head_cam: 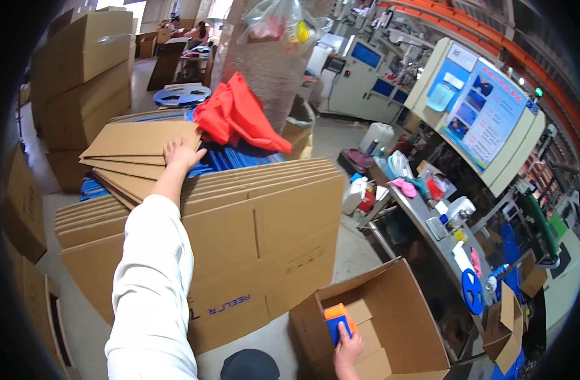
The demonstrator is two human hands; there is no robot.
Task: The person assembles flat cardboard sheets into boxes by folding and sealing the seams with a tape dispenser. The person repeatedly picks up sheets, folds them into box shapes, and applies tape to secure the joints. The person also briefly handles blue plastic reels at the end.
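My left hand, in a white sleeve, lies palm down on the right end of a fanned stack of flat cardboard pieces. Its fingers are spread and the thumb sticks out past the edge. Under that stack are blue plastic parts, partly covered. A row of folded cardboard cartons stands upright in front of it. In my right hand is a blue and orange hand-held object, its exact kind unclear. It is over an open cardboard box, whose bottom flaps show inside.
Red fabric or sheeting lies behind the cardboard pieces, near blue reels. Large cartons are stacked at left. A cluttered metal workbench runs along the right, beside a machine panel. A dark rounded thing is at the bottom edge.
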